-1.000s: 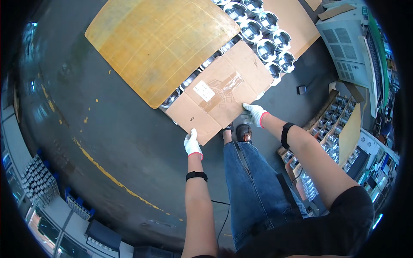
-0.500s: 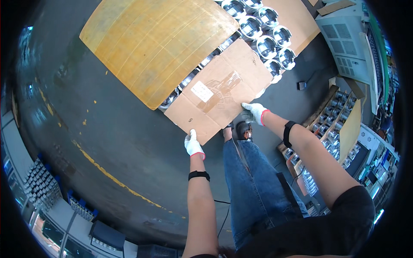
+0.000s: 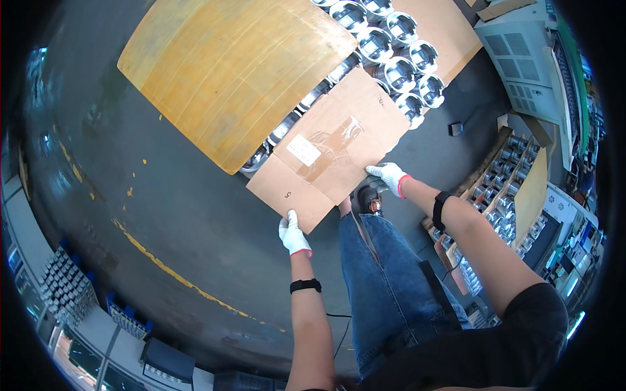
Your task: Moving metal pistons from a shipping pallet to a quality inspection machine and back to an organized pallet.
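Note:
A creased brown cardboard sheet (image 3: 336, 171), with a white label and clear tape on it, is held at its near edge by both gloved hands. My left hand (image 3: 295, 233) pinches its near left corner, thumb on top. My right hand (image 3: 388, 178) grips the near right edge, its lower fingers partly hidden beneath the sheet. Along its far side, the cardboard overlaps a row of shiny metal pistons (image 3: 399, 75) standing close together. A broad yellowish sheet (image 3: 238, 81) covers the pistons on the left.
Another cardboard layer (image 3: 450, 36) lies under the pistons at the far right. To my right stand a crate of metal parts (image 3: 499, 176) and a pale vented cabinet (image 3: 515, 65). A small dark box (image 3: 456, 129) sits on the floor. Racked parts (image 3: 65, 283) stand at the lower left.
The cardboard has shifted slightly toward me, with its near left corner lower. My left hand has moved down with it; both hands keep their grip.

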`<state>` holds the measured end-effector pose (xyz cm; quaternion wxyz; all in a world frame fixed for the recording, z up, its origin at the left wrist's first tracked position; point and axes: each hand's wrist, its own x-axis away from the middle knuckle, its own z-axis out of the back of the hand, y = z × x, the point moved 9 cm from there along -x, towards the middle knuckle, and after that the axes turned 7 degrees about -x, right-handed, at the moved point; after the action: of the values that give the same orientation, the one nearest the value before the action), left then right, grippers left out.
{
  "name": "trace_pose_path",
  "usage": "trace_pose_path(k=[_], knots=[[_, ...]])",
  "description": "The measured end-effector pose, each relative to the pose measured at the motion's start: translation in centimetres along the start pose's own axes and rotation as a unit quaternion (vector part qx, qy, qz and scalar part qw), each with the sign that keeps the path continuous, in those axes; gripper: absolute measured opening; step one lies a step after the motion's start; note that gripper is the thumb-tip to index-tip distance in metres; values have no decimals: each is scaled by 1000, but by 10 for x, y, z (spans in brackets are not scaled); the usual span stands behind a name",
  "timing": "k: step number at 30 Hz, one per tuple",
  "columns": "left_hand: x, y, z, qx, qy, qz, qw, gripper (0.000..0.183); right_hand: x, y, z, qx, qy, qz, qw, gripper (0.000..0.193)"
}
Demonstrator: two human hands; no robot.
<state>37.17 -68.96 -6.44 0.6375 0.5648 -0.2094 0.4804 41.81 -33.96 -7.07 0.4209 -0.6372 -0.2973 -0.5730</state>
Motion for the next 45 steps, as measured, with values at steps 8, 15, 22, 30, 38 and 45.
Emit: trace_pose_path(k=[8, 15, 22, 30, 38, 45], knots=[[-31, -17, -6, 10, -33, 64, 997, 43, -16, -7, -3, 155, 27, -4, 988, 38], [-19, 15, -13, -59, -51, 69, 995, 51, -7, -55, 4, 454, 9, 35, 890, 49], [-46, 97, -1, -33, 12, -49, 998, 77, 32, -192, -13, 468, 76, 261, 841, 40], [-98, 192, -33, -7, -23, -126, 992, 77, 20, -318, -37, 490, 179, 382, 763, 72], [-114, 203, -53, 46, 15, -131, 990, 49, -5, -360, -46, 522, 268, 335, 737, 87], [-118, 198, -50, 40, 64, -134, 988, 46, -8, -370, -41, 556, 265, 352, 705, 78]])
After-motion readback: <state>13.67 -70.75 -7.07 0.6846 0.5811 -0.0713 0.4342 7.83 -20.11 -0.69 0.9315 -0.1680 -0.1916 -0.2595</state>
